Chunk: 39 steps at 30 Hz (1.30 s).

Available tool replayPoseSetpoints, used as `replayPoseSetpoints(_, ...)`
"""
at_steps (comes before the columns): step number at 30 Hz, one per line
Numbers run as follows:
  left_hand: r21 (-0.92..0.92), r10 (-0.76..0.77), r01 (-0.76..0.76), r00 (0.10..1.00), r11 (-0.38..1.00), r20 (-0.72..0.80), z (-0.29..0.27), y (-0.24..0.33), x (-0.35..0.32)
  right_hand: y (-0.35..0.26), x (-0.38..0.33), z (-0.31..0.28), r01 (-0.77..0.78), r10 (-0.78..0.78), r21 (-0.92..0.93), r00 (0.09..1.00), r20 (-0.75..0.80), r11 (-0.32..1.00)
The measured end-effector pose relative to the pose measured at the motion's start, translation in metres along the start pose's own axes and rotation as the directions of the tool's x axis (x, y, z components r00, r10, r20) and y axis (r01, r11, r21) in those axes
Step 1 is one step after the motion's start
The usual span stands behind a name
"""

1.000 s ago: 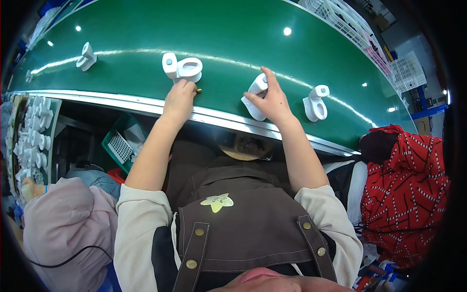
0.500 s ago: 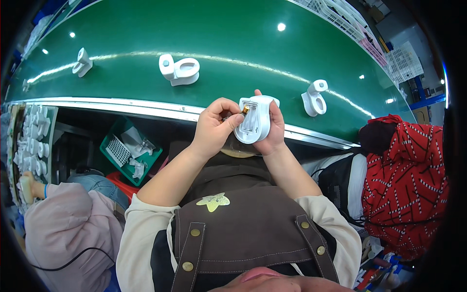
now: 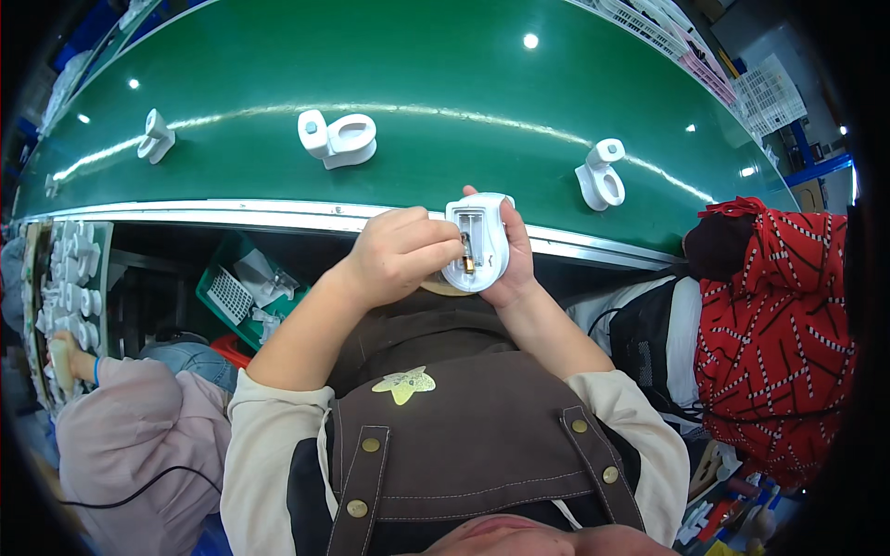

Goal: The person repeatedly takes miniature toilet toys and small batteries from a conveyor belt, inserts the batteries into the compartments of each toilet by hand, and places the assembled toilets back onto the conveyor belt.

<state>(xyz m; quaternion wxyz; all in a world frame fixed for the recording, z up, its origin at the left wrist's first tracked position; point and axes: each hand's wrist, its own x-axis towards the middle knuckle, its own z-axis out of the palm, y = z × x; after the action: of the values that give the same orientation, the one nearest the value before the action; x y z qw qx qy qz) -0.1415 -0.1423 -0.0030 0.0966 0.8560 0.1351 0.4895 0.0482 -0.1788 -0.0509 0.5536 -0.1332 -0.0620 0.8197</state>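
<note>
Green, glossy green, right across the top: the worktop (image 3: 445, 162), finished along its near side with a pale metal rail (image 3: 278, 210). Below that, big and brown, an apron (image 3: 464, 431) with two buttoned straps over cream sleeves (image 3: 278, 435). Out to the right, a person in red patterned cloth (image 3: 779, 343); out to the left, another in a pale pink top (image 3: 130, 417), close to rows of white parts (image 3: 67, 296). Under the rail, a green crate (image 3: 243, 324) with clear and white pieces inside.

And in now to the hands! Left hand (image 3: 399, 255), fingers drawn in narrow on a battery. Right hand (image 3: 516, 269), curled round from behind, holding a white unit (image 3: 498, 246), underside up, compartment open, in view across the rail. Back on the worktop, well apart, small white toilet shapes (image 3: 334, 141): one far left, one near the middle, one to the right. Smaller again, a yellow star (image 3: 405, 383) on the apron. And smallest, that battery (image 3: 469, 265), copper-coloured at its visible end, down in the near part of the compartment, right at the left fingertips.
</note>
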Motion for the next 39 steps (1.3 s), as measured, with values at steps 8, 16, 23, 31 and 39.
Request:
replayPoseSetpoints(8, 0.092, 0.046, -0.068, 0.972, 0.993, 0.229, -0.012, 0.002, 0.016, -0.004, -0.008, 0.006, -0.098, 0.098, -0.011, 0.995, -0.029, 0.995)
replayPoseSetpoints(16, 0.056, -0.14, 0.131, 0.968, 0.99, 0.208, -0.006, 0.023, 0.007, -0.005, -0.014, 0.011, -0.115, 0.115, -0.008, 0.993, 0.007, 0.993)
replayPoseSetpoints(23, -0.196, -0.636, 0.671, 0.741, 0.715, 0.217, -0.005, 0.041, 0.008, 0.002, -0.015, 0.014, -0.03, 0.025, -0.063, 0.997, -0.078, 0.998)
replayPoseSetpoints(31, -0.427, -0.794, 0.83, 0.512, 0.359, 0.327, 0.015, 0.03, -0.014, 0.0, -0.02, 0.019, 0.075, -0.092, -0.235, 0.994, -0.061, 0.969)
replayPoseSetpoints(39, -0.881, -0.675, 0.385, 0.73, 0.275, 0.108, 0.019, 0.029, -0.023, -0.007, -0.014, 0.007, 0.16, -0.16, -0.207, 0.987, 0.018, 0.965)
